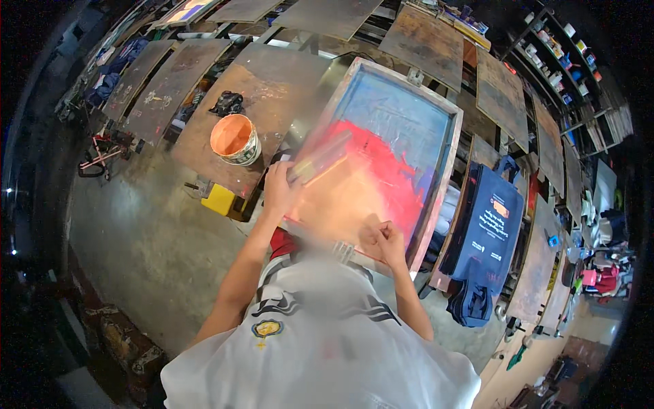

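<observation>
My left hand (pixel 278 191) is closed round one end of a squeegee (pixel 325 158), a long, partly blurred bar lying slantwise over the screen mesh. Beneath it is a silk-screen frame (pixel 455 136) with a pale wooden rim. Its mesh is blue at the far end, with a broad smear of red ink (pixel 392 180) and paler orange toward me. Over the near right part of the mesh, my right hand (pixel 390 244) is curled with thumb and fingers pinched together. Whatever it may grip is too small or hidden to make out.
Left of the screen, a stained board carries a bucket (pixel 238 140) of orange ink and a crumpled black bag (pixel 228 103). Below the board sits a yellow block (pixel 218 200). A navy bag (pixel 482 228) lies to the right. Several printing boards (pixel 426 44) stand beyond, near shelves (pixel 555 58) of containers.
</observation>
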Demonstrator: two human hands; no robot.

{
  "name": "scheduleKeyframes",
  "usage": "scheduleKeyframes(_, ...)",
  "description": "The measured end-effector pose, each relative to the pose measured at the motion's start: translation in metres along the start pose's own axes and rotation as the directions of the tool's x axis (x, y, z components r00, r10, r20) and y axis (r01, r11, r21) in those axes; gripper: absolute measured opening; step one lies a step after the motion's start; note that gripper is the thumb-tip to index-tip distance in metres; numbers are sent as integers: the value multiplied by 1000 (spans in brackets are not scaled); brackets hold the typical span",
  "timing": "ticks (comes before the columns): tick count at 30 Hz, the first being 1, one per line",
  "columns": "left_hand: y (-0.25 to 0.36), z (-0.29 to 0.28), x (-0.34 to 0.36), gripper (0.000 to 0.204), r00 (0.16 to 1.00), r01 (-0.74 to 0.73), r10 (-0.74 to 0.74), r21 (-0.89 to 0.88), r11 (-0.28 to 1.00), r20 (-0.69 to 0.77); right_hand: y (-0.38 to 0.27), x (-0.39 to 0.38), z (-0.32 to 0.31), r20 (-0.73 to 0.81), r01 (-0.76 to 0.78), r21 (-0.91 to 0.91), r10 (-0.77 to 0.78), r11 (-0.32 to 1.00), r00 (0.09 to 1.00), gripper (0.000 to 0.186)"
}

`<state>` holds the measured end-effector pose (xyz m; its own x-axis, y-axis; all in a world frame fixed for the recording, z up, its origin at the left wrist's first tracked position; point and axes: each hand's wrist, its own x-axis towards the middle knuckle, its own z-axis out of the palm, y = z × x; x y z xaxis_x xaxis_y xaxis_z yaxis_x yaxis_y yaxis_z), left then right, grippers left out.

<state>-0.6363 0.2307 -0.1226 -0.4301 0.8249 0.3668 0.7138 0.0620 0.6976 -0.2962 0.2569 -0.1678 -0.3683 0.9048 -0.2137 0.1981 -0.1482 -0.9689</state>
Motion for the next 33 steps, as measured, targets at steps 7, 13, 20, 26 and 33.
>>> scheduleKeyframes(7,2,2,-5,39,1000,4,-4,-4,1000,-27,-1,-12,-15,6,-34,9,34,999,999,1)
scheduleKeyframes(13,2,3,-3,39,1000,24,-24,-4,1000,-20,-11,-21,-30,3,-118,-37,119,992,993,5)
scheduleKeyframes(20,-14,9,8,37,1000,-4,4,-8,1000,5,13,-24,-53,-1,-168,132,169,977,986,17)
scheduleKeyframes(26,-43,6,-3,38,998,46,-47,36,998,33,-35,-36,-34,21,-360,591,433,721,901,16)
scheduleKeyframes(33,-65,-22,12,37,987,107,-80,-207,972,136,-122,15,46,100,-219,802,237,556,966,11)
